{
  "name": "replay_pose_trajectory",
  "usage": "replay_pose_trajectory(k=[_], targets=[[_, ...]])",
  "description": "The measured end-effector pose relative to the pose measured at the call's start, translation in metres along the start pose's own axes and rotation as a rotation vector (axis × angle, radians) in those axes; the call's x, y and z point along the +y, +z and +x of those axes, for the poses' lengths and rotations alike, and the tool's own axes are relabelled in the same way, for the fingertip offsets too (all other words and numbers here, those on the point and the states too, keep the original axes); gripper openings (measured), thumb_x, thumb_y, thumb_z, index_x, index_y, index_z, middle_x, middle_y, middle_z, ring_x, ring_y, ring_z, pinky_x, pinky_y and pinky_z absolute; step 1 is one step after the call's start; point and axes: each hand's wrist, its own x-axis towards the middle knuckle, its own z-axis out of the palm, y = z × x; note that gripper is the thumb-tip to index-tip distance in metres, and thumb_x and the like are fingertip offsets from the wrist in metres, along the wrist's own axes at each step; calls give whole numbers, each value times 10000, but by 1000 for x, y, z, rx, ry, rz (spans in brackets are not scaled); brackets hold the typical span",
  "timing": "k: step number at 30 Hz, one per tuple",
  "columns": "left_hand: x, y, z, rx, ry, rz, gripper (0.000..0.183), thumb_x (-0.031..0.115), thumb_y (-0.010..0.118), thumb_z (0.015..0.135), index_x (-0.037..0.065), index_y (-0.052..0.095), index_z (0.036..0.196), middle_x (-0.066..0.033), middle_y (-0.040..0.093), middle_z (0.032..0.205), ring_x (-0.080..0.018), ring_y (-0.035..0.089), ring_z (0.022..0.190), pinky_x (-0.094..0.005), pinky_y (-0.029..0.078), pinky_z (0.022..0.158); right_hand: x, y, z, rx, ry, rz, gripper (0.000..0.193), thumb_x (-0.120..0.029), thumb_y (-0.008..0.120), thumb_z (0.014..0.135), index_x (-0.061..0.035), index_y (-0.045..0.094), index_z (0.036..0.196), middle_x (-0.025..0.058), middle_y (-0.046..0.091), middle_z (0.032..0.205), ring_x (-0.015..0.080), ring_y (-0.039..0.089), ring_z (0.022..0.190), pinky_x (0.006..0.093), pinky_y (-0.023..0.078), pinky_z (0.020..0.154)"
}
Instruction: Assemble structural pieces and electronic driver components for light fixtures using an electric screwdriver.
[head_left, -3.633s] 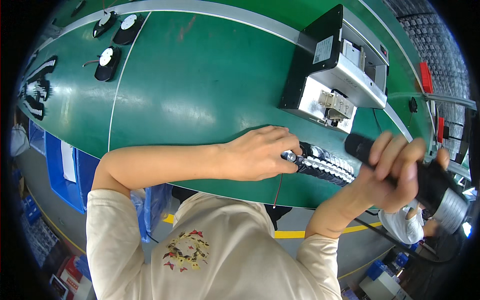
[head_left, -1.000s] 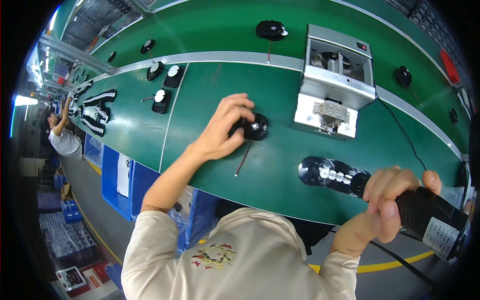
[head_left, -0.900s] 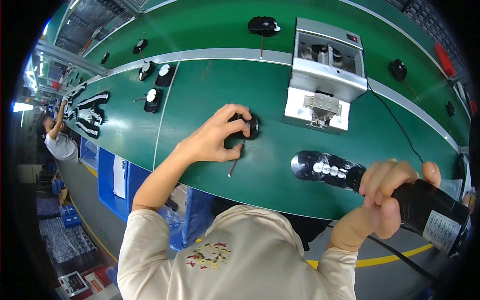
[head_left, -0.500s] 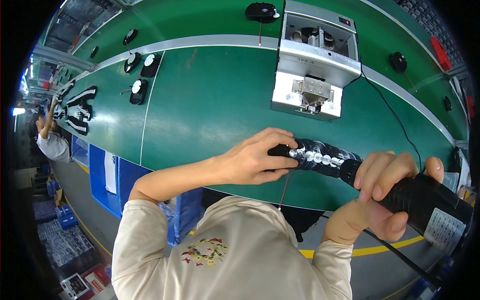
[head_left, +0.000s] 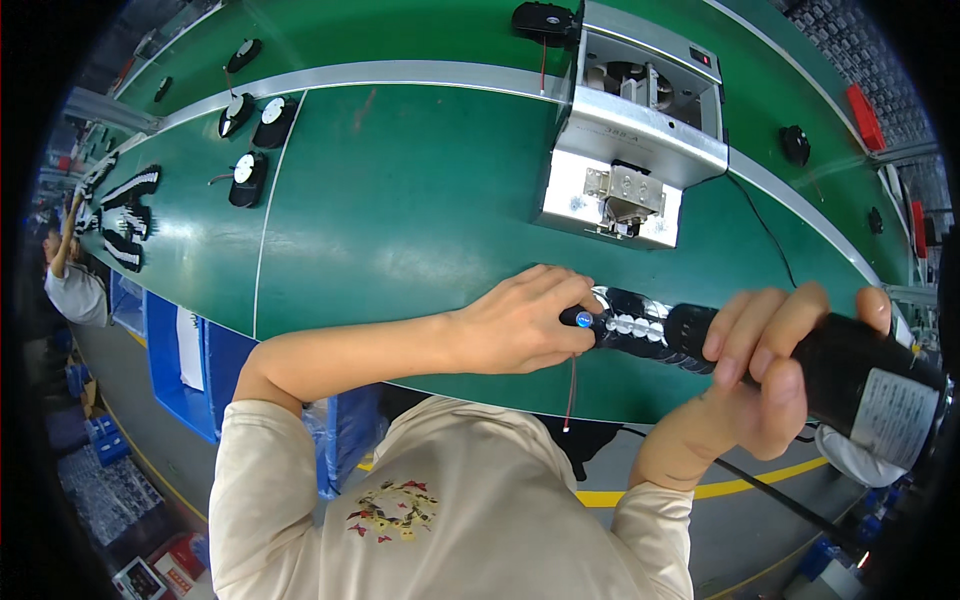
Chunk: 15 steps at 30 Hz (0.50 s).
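Firmly, one hand, the right [head_left: 765, 365], grips one thick, rounded black tool [head_left: 840, 370] with a pale label, at right of the frame; the left hand [head_left: 520, 320] has its fingers curled closed about one black part [head_left: 570, 317], mostly hidden, just right of centre. One thin red wire [head_left: 572, 395] hangs below. Between the hands lies one glossy dark strip [head_left: 635, 328] bearing a row of pale round discs. Beyond, on the smooth green worktop [head_left: 400, 200], stand one boxy, brushed-metal machine [head_left: 650, 130], upper right, and three black oval pieces [head_left: 247, 180] with white discs, upper left.
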Motion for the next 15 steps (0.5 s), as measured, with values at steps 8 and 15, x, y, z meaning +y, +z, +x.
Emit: replay_pose_trajectory(k=[8, 15], targets=[[-15, -18, -15, 13, 26, -26, 118, 131, 758, 764, 127, 688, 858, -81, 576, 1099, -342, 587, 1143, -442, 504, 910, 50, 18, 48, 124, -30, -109, 474, -65, 572, 867, -99, 411, 1312, 37, 476, 730, 132, 454, 518, 328, 436, 538], [-19, -13, -20, 70, 48, -29, 167, 106, 712, 709, 134, 678, 870, -80, 574, 1103, -313, 574, 1134, -429, 471, 927, 63, 22, 60, 107, 42, -132, 408, -55, 515, 872, -91, 455, 1275, 24, 451, 712, 103, 406, 486, 311, 403, 517]])
